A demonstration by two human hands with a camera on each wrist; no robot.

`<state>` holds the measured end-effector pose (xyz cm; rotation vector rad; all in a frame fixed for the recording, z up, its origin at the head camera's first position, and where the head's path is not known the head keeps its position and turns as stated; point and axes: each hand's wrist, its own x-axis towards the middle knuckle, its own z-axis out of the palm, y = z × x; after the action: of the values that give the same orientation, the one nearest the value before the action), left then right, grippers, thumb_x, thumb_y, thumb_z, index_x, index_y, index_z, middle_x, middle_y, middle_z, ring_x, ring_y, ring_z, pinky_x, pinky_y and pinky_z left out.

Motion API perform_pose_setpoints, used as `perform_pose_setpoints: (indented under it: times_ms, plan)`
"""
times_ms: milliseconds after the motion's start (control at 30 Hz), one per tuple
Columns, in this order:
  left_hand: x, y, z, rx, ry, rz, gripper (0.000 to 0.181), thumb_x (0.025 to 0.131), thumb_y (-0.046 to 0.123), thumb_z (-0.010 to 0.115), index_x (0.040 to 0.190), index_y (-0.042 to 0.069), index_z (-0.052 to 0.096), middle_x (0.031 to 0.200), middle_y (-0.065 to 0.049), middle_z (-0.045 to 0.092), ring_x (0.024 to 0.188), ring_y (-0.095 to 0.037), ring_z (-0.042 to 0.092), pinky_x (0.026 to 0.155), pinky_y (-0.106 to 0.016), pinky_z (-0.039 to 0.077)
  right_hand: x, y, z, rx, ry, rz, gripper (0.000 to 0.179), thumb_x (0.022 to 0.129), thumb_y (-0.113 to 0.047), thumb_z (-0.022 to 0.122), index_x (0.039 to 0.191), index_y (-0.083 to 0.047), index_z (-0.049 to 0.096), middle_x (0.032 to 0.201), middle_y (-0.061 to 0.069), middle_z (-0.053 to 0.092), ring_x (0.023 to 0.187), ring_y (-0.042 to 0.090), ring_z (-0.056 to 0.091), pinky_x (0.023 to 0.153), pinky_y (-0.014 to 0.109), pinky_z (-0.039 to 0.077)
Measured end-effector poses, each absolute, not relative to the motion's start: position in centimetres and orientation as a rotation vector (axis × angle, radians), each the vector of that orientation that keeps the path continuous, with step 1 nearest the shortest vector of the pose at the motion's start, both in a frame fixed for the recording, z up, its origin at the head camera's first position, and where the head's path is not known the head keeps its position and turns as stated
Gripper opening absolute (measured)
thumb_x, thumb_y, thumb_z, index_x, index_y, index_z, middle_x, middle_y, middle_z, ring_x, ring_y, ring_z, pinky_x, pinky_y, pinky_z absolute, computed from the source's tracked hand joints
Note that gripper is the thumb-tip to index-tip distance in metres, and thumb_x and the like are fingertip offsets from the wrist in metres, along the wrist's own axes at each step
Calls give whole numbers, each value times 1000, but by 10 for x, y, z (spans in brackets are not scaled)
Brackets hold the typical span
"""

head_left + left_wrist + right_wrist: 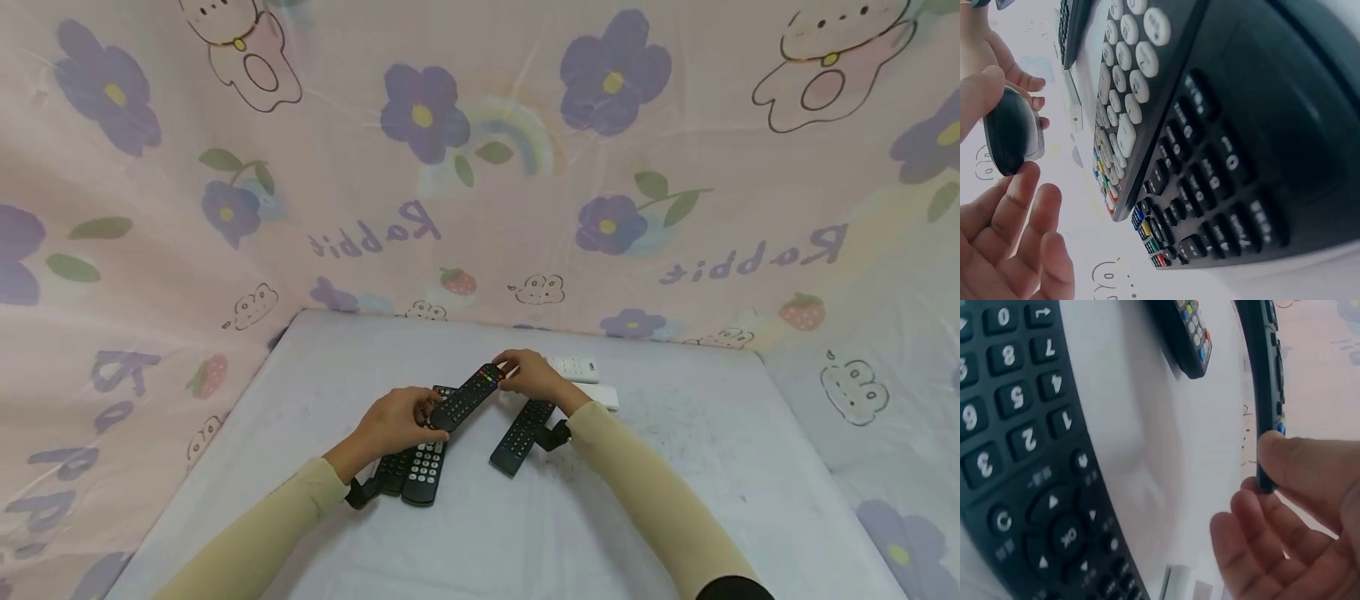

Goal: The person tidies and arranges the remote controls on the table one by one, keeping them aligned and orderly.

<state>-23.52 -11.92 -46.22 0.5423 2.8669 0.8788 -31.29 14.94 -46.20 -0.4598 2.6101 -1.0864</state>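
Observation:
Both hands hold one black remote control (467,400) above the table, tilted, its upper end towards the right. My left hand (395,423) pinches its lower end between thumb and fingers, as the left wrist view also shows on the remote's rounded end (1010,131). At the other end, near the coloured buttons, the thumb and fingers of my right hand (531,375) grip it. Below the left hand lie a black remote with white buttons (426,473) and an all-black one (1210,169), side by side. Another black remote (516,442) lies under the right wrist.
Two white remotes (576,368) lie behind the right hand, the nearer one (603,397) partly hidden by the forearm. A white cloth covers the table (675,467). Printed fabric walls (510,225) rise at its back and sides.

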Motion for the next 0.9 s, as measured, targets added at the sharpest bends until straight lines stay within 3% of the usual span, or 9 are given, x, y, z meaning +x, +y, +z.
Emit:
perform_pose_setpoints:
  times_ms: [600, 733, 900]
  plan:
    - [-203, -115, -479, 516, 2905, 732, 76, 62, 55, 84, 125, 19, 60, 97, 8, 66, 73, -4, 51, 60, -24, 41, -305, 127, -470, -582, 2541, -955, 41, 84, -5, 70, 123, -13, 63, 109, 8, 67, 82, 15, 61, 65, 28, 52]
    - [-198, -112, -479, 530, 2918, 734, 82, 60, 57, 84, 127, 19, 59, 104, 7, 66, 81, -6, 56, 67, -27, 46, -304, 125, -469, -638, 2538, -896, 39, 83, -5, 71, 121, -12, 65, 107, 8, 67, 83, 14, 60, 67, 28, 50]
    - [-199, -110, -476, 620, 3003, 609, 76, 58, 64, 82, 119, 20, 64, 101, 6, 64, 92, -12, 59, 79, -37, 49, -310, 121, -464, -681, 2536, -841, 37, 83, -5, 71, 119, -13, 66, 105, 6, 69, 84, 14, 60, 72, 29, 50]
